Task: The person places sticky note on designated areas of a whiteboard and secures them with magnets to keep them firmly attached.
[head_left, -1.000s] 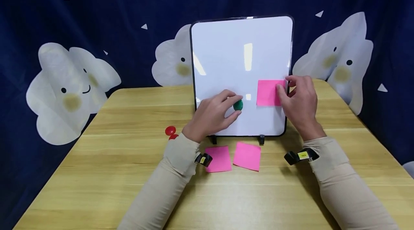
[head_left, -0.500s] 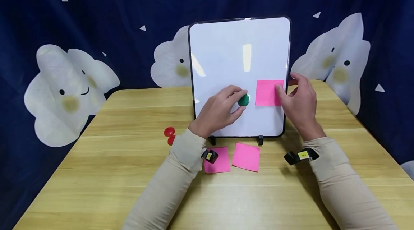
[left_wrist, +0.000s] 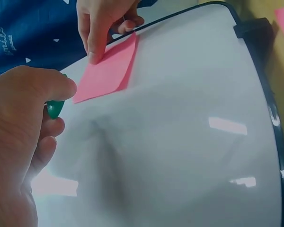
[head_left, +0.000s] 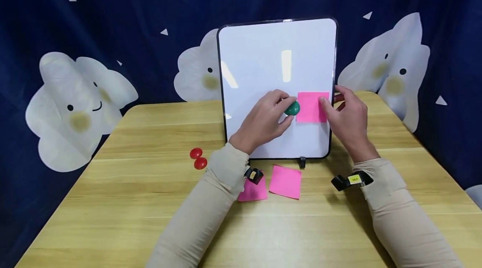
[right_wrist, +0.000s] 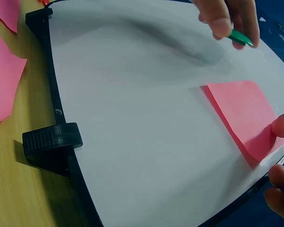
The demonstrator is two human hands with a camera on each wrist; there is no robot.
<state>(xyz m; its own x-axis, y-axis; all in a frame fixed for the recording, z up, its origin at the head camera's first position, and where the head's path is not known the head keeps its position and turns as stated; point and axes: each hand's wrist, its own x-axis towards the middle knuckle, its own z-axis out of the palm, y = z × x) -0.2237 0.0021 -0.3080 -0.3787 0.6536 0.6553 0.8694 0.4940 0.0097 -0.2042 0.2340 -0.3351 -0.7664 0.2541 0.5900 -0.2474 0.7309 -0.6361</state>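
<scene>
My left hand (head_left: 263, 121) pinches a round green magnet (head_left: 292, 108) between thumb and fingers, at the left edge of a pink sticky note (head_left: 311, 108). In the left wrist view the magnet (left_wrist: 56, 109) appears apart from the board's surface. The note lies on the right side of an upright whiteboard (head_left: 276, 63). My right hand (head_left: 348, 121) holds the note there, its thumb pressing the note's right part while the other fingers reach behind the board's right edge. The right wrist view shows the note's near edge (right_wrist: 227, 118) standing slightly off the board.
Two more pink sticky notes, one at the right (head_left: 285, 182) and one at the left (head_left: 253, 190), lie before the board. Two red magnets (head_left: 198, 158) lie left on the wooden table (head_left: 113, 209). Black feet (right_wrist: 52, 142) support the board. A dark blue curtain (head_left: 150, 0) hangs behind.
My left hand has moved right and slightly up across the board with the green magnet, reaching the note's left edge. The right hand and note have stayed nearly in place.
</scene>
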